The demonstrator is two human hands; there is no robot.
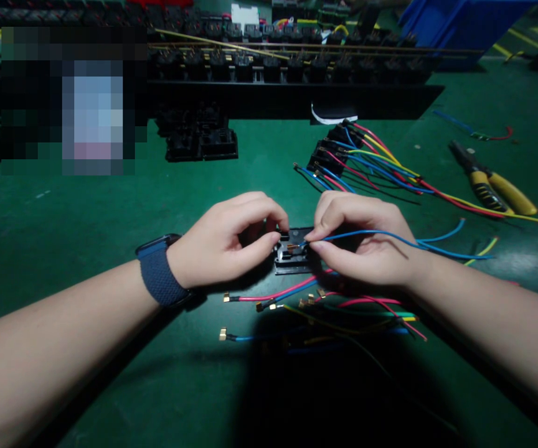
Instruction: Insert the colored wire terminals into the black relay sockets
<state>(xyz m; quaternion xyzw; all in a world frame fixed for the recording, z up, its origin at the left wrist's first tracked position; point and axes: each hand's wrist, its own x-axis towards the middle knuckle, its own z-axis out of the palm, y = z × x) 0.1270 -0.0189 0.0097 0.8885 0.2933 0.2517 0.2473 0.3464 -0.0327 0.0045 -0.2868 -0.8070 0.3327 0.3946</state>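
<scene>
My left hand, with a dark watch on its wrist, grips the left side of a small black plastic housing between thumb and fingers. Between the thumb and index finger of my right hand is a blue wire. Its copper-coloured end reaches into the housing, and its tail runs right across my hand. How firmly that end sits inside cannot be made out. Just below the hands lie several loose red, blue and yellow-green wires; a red wire and a blue wire have brass terminals.
Yellow-and-black pliers lie at right. Behind my right hand, black housings carry several coloured wires. More black housings sit at back left, before a long row of black parts. A blue bin stands at far right.
</scene>
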